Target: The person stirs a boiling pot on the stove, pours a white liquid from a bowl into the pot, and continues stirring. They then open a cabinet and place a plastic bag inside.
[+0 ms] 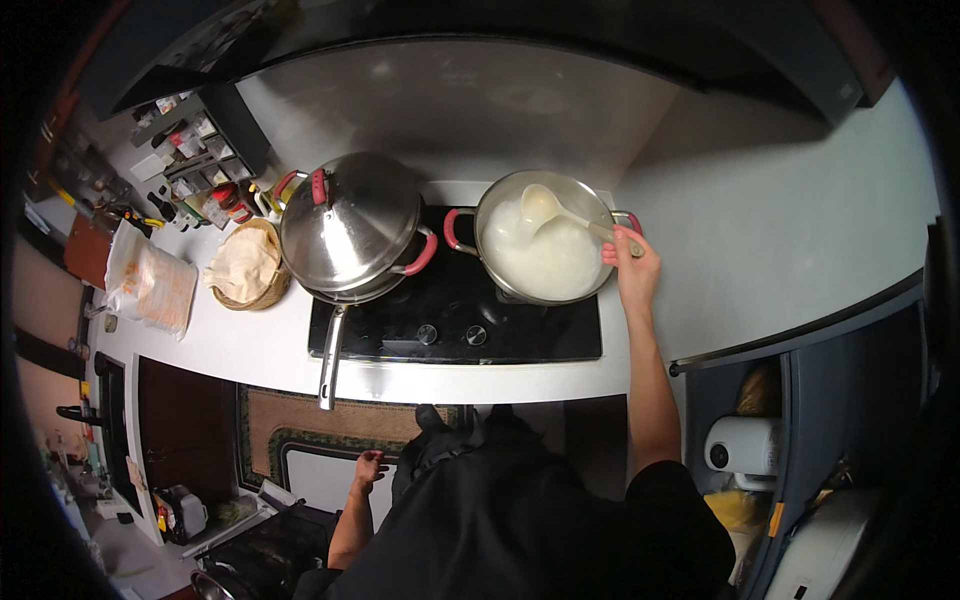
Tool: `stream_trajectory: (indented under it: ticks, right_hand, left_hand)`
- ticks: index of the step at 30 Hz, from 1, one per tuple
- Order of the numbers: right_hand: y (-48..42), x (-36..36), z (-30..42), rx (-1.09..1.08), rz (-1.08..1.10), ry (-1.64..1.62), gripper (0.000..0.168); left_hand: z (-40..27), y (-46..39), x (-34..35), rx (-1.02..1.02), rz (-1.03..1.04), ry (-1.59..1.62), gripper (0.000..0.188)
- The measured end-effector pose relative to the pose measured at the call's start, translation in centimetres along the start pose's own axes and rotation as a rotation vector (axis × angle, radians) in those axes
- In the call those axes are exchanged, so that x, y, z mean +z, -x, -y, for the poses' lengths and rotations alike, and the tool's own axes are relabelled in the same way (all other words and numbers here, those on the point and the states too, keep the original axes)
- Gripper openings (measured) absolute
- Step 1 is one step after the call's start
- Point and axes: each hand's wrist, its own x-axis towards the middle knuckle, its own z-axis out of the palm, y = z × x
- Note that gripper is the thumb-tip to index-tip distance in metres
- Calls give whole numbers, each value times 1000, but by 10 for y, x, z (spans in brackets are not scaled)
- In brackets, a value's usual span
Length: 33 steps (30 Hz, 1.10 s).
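My right hand (634, 259) grips the handle of a pale ladle (541, 205). The ladle's bowl is over the white, cloudy liquid (544, 259) in a steel pot (501, 187), near its far side; I cannot tell how deep it dips. Red-covered handles stick out on both sides of this pot, which stands on the right of the black glass cooktop (390, 330). My left hand (369, 469) hangs low by my body, away from the counter, fingers slightly curled and apart, holding nothing that I can see.
A second steel pot under a domed lid (352, 217) occupies the left burner, and a long metal handle (332, 360) juts past the counter's front edge. Further left are a cloth-lined wicker basket (259, 296), a plastic bag (150, 281) and a spice rack (210, 142). A range hood (480, 22) overhangs the back.
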Motion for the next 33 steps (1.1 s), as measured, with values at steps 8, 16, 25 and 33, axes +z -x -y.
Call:
stream_trajectory:
  ticks: [8, 16, 25, 33]
  right_hand:
    - [16, -11, 28, -362, 112, 571, 27]
    - [19, -10, -10, -420, 48, 667, 25]
    - [37, 30, -24, 165, 82, 142, 32]
    - [42, 20, -21, 317, 46, -66, 32]
  left_hand:
    - [-8, -7, 3, 28, 10, -14, 13]
    - [-12, -6, 3, 35, -8, -28, 11]
    - [-1, -13, -8, 1, 94, 156, 8]
    - [14, -9, 7, 45, 14, -26, 15]
